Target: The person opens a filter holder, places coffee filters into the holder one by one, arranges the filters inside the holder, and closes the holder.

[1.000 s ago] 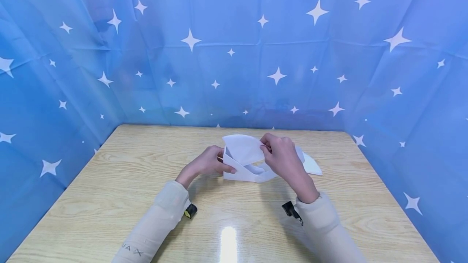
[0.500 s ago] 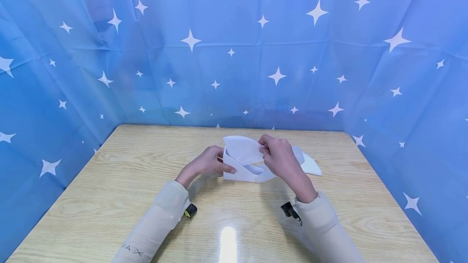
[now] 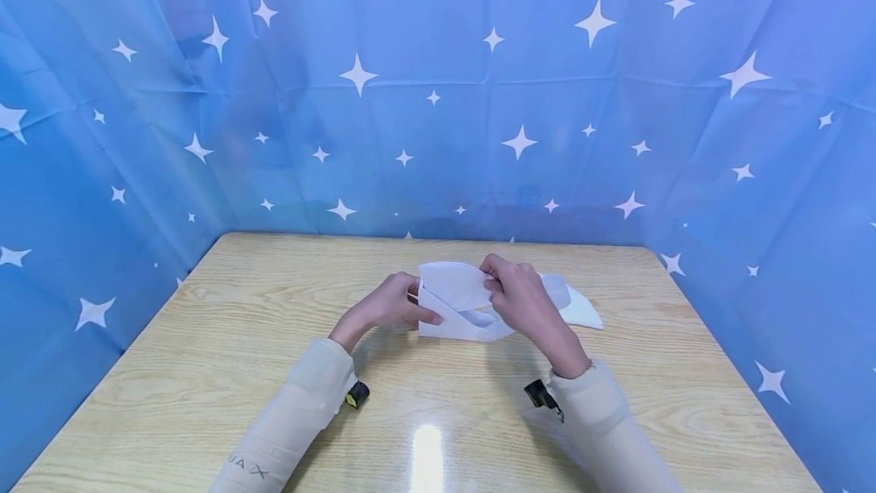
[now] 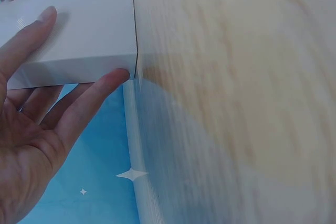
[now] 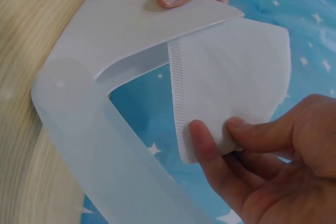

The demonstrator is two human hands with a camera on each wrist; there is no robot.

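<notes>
My left hand point(image 3: 393, 301) grips the left end of a white slant-topped box point(image 3: 443, 323), thumb on its front face and fingers round its side. In the right wrist view, a frosted translucent lid point(image 5: 126, 145) is swung away from the box at a rounded corner. My right hand point(image 3: 518, 294) pinches a white fan-shaped coffee filter point(image 5: 231, 72) with a crimped seam along one edge. Its far end reaches into the box's opening, and its curved top point(image 3: 452, 280) stands above the front wall. The filter's lower part is hidden inside the box.
More white fan-shaped paper point(image 3: 582, 310) lies on the wooden table point(image 3: 239, 371), to the right of the box and partly behind the lid. A blue star-printed curtain point(image 3: 438, 97) borders the table at the back and sides.
The coffee filter has sunk slightly lower into the box. My right hand has shifted a little left and down with it, while the left hand and box stay in place.
</notes>
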